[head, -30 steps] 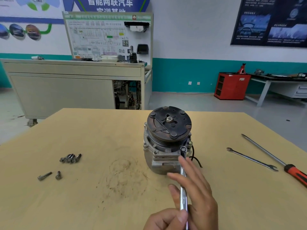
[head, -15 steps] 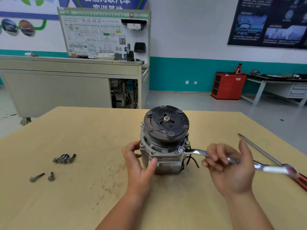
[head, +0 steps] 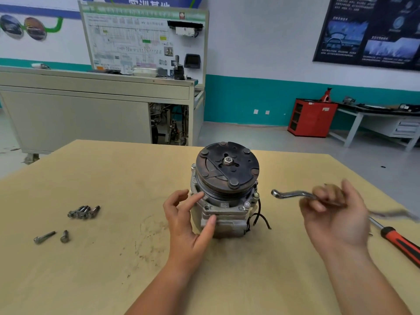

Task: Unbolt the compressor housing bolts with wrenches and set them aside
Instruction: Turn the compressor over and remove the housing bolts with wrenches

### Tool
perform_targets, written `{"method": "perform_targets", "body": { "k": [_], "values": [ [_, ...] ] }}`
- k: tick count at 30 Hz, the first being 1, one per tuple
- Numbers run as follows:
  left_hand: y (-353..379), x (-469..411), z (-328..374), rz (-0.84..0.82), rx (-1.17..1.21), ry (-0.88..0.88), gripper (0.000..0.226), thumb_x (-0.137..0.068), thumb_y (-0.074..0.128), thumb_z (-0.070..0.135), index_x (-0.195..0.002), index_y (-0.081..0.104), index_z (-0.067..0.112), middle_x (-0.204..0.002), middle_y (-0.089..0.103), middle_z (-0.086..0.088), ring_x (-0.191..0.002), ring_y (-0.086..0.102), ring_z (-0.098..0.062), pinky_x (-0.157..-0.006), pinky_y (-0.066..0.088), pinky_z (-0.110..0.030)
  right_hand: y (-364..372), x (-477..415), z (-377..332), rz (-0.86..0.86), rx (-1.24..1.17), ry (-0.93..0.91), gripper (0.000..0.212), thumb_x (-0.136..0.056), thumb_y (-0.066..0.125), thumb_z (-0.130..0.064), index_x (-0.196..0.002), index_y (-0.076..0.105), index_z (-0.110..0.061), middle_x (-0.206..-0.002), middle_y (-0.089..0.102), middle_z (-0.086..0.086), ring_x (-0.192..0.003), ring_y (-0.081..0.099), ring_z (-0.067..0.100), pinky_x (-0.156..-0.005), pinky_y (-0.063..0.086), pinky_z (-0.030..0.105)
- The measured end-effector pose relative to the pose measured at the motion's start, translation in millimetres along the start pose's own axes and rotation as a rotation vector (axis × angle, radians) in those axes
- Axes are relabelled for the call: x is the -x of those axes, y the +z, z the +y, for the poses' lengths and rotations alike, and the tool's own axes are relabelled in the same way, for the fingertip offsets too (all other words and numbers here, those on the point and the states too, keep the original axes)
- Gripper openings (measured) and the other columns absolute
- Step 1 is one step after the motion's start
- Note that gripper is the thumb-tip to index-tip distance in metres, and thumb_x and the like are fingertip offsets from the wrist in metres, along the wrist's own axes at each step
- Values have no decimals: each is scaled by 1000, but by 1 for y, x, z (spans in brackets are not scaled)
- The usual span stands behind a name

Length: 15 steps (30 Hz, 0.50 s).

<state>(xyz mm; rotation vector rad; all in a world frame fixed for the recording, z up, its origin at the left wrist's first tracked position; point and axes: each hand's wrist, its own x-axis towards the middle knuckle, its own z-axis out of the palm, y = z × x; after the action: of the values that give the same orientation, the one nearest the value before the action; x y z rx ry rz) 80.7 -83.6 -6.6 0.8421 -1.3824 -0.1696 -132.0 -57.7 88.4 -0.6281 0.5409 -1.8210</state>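
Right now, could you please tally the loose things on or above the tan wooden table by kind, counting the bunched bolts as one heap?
Grey metal compressor with black pulley: 1
Steel ring wrench held in the right hand: 1
Screwdriver with red-and-black handle: 1
Heap of bunched steel bolts: 1
Single loose steel bolts: 2
Total: 6

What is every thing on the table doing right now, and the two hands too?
compressor: standing upright, pulley on top.
left hand: gripping the compressor's side.
right hand: holding the wrench, blurred.
wrench: in the air, off the bolts, right of the compressor.
housing bolts: two heads sit in the housing, not out yet.
loose bolts: lying on the table, left side.
screwdriver: lying on the table, far right.
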Motion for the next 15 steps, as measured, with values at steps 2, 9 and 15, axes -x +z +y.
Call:
{"method": "perform_targets", "body": {
  "k": [2,9,15],
  "values": [
    [0,0,3,-1,-10,10,40,-79,59,32,-115,47,46,-131,31,4,-128,33,-10,-108,25,-20,-13,28,10,61,129,-226,51,-94,39,-23,-50,64,-17,-62,62,-4,-54,56,11,-66,53,25],
    [-1,1,5,-22,-12,-30,27,-80,57,35,-105,52,44,-130,33,7,-129,34,-15,-108,27,-27,-1,99,67,-179,908,-683,32,-71,63,-18,-99,67,-31,-115,59,-8,-110,59,10,-96,42,16],
    [-1,2,3,-14,-11,-10,22,-82,56,33,-103,54,41,-125,34,4,-124,35,-8,-102,25,-11,27,106,73,-285,1098,-755,19,-70,56,-29,-86,66,-27,-107,55,-12,-100,60,-2,-87,39,5]
  ]
}}
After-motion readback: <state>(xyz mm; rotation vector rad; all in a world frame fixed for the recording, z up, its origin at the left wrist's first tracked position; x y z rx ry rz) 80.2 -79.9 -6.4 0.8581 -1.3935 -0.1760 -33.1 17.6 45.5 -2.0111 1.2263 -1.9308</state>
